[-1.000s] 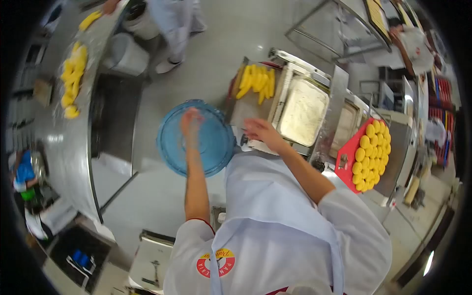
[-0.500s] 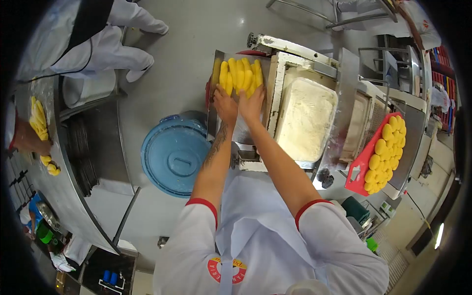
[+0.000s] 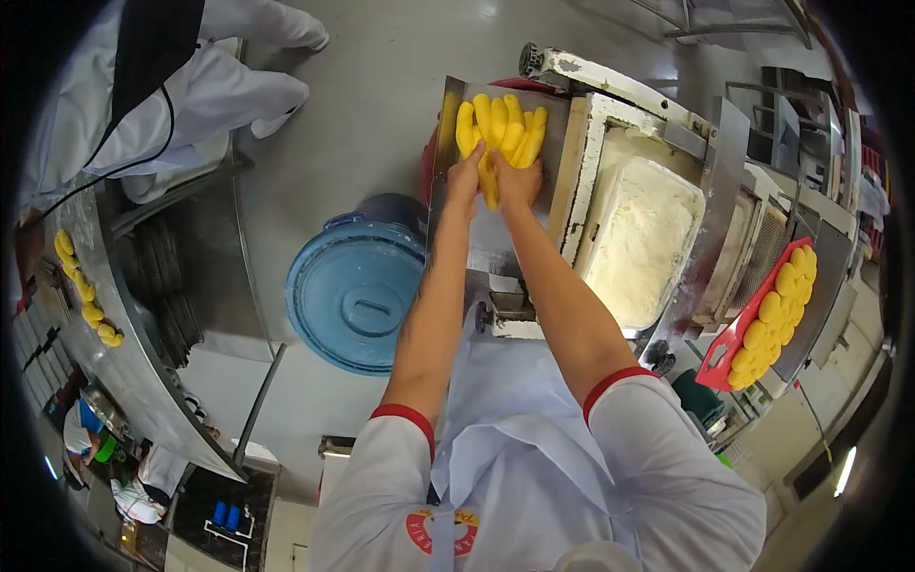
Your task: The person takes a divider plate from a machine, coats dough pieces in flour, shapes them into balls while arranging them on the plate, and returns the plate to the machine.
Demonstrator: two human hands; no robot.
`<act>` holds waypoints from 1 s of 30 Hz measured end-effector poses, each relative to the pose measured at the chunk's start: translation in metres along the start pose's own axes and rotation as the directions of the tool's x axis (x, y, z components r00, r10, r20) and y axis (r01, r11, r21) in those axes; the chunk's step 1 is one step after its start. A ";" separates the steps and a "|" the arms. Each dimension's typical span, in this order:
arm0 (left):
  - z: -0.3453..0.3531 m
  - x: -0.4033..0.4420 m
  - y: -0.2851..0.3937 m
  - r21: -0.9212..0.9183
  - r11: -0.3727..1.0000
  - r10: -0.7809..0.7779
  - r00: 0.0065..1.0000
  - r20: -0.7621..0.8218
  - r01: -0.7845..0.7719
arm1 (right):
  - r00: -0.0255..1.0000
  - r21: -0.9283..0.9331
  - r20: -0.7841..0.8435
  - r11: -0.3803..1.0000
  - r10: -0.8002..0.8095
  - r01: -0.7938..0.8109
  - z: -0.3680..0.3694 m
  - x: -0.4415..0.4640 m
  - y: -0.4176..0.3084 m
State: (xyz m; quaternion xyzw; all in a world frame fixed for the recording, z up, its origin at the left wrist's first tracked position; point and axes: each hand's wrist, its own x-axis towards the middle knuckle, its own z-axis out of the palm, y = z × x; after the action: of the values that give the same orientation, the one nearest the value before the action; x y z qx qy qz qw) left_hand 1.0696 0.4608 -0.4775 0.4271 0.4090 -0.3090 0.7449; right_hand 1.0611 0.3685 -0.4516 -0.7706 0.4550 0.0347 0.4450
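Several long yellow dough pieces (image 3: 512,119) lie bunched on a metal tray (image 3: 491,234) beside the machine. My left hand (image 3: 464,176) is at the bunch's near left side, its fingers closed round the dough. From the near right side, my right hand (image 3: 518,179) grips the same bunch, and one piece sticks out toward me between the two hands. The fingertips are partly hidden by the dough. Right of the tray, a white tub (image 3: 643,243) of pale flour-like powder sits in the machine frame.
A blue lidded bin (image 3: 353,296) stands left of the tray. On the right, a red board (image 3: 722,355) carries several round yellow pieces (image 3: 777,319). A steel table (image 3: 143,381) with more yellow dough (image 3: 84,291) is at left, where a co-worker in white (image 3: 172,114) stands.
My hands have drawn the dough pieces together into a tighter bunch, with one piece now jutting toward me. The view has shifted, and the co-worker's hand has left the dough on the left table.
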 end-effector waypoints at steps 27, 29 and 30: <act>-0.011 -0.331 0.004 0.292 0.674 0.625 0.734 0.264 -0.679 | 0.728 0.544 0.636 0.818 -0.256 -0.187 -0.303 -0.151 -0.046; 0.012 -0.356 0.019 0.393 0.713 0.558 0.809 0.183 -0.581 | 0.803 0.376 0.515 0.921 -0.300 0.103 -0.345 -0.134 -0.048; 0.018 -0.356 0.024 0.503 0.575 0.646 0.736 0.205 -0.645 | 0.828 0.307 0.425 0.919 -0.366 0.249 -0.373 -0.136 -0.064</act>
State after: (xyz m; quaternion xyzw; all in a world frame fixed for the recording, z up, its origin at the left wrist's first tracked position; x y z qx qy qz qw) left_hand 0.9264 0.4952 -0.1516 0.7388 0.1205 -0.1190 0.6523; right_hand 0.8970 0.2045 -0.1231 -0.7425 0.2021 0.0944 0.6316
